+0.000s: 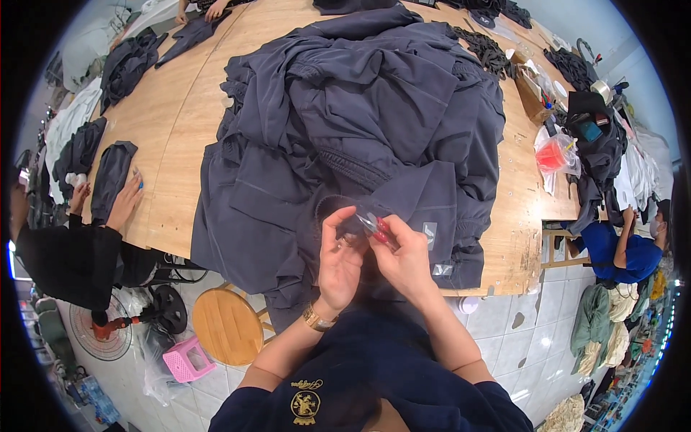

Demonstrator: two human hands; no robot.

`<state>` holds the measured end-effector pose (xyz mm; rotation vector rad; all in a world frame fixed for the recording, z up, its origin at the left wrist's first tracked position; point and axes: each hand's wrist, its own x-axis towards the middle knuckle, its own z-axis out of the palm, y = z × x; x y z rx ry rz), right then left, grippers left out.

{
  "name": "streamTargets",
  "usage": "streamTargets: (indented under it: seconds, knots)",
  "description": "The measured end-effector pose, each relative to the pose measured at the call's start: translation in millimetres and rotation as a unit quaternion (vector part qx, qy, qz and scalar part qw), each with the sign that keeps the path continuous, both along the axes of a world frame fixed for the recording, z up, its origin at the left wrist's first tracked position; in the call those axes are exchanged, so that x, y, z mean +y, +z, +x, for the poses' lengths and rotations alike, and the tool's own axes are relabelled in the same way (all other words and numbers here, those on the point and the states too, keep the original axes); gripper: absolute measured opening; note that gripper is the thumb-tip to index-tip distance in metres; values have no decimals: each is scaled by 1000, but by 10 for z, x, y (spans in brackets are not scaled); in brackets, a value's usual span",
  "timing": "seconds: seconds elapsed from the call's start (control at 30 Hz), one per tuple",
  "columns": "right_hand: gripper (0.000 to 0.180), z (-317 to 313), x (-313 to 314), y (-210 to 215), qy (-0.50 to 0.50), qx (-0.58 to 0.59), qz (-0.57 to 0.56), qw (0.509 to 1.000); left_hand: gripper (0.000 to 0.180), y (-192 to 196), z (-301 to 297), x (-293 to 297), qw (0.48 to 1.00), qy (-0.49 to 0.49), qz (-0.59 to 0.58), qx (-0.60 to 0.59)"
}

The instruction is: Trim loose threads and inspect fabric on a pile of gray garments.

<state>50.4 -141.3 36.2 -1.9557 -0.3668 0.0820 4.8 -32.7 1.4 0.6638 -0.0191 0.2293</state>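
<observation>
A big heap of dark grey garments (374,93) with gathered elastic waistbands covers the table in front of me. Over its near edge my right hand (404,258) is closed on small thread snips (370,219), with a metal blade and red parts showing between the fingers. My left hand (340,263) is right beside the blade, palm partly turned up and fingers bent toward the snips. Its fingertips look pinched; what they hold, if anything, is too small to make out. Just behind the left fingers lies a gathered cuff (331,207).
The wooden table (183,137) reaches away and to both sides. At the left a co-worker's hand (128,198) rests by a folded dark garment. A wooden stool (229,327), a pink stool (188,359) and a fan (101,327) stand on the floor. A red-filled plastic bag (553,155) lies right.
</observation>
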Motion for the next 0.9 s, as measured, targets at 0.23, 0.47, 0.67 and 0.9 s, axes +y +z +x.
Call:
streamTargets:
  seconds: [0.23,0.47,0.67,0.9]
  knots:
    - [8,-124,-39,157,94,91,133,982,39,-94,36,0,989,50,136,37]
    - [18,-64,-254,357,317,115,138,931,6,-88,62,56,992,60,98,54]
    - [22,12,-351,180,40,-74,-40,996,1,-47,48,147,994,-26,-74,74]
    - [32,-5,-270,46,29,-261,-251,932,3,-86,25,168,989,-50,-134,40]
